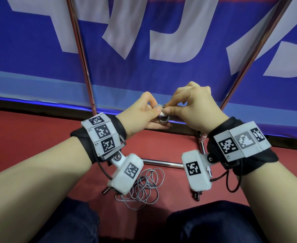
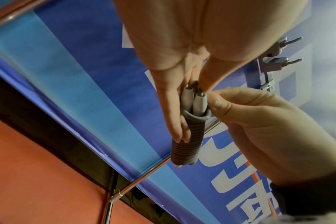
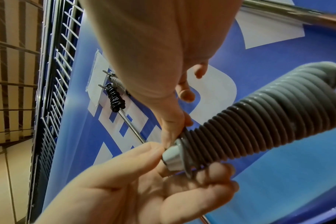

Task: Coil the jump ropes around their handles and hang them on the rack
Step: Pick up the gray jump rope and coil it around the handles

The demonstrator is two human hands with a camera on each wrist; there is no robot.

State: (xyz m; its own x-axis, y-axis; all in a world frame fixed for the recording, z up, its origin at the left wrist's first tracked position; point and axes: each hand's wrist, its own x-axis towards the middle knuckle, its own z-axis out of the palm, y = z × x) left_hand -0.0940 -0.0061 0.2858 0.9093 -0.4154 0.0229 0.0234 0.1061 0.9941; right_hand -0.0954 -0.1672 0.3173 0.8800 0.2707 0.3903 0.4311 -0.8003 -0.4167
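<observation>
Both hands meet over a grey jump rope (image 1: 163, 118), wound in tight turns round its two pale handles (image 2: 197, 104). My left hand (image 1: 153, 116) cradles the bundle (image 2: 190, 136), its fingers (image 2: 175, 121) lying along the coils and the thumb by the handle tips. My right hand (image 1: 169, 108) pinches at the handle end of the bundle (image 3: 259, 128), at the last turn of the cord. A second grey rope (image 1: 144, 188) lies loose on the red floor below my left wrist. The chrome rack (image 1: 84, 55) stands just behind my hands.
A black coiled rope (image 3: 115, 97) hangs from a rack hook, and two bare hooks (image 2: 278, 60) show higher up. The rack's base bar (image 1: 161, 163) crosses the floor. A blue banner (image 1: 179, 76) backs the rack, and a wire grid panel (image 3: 54, 91) stands to the side.
</observation>
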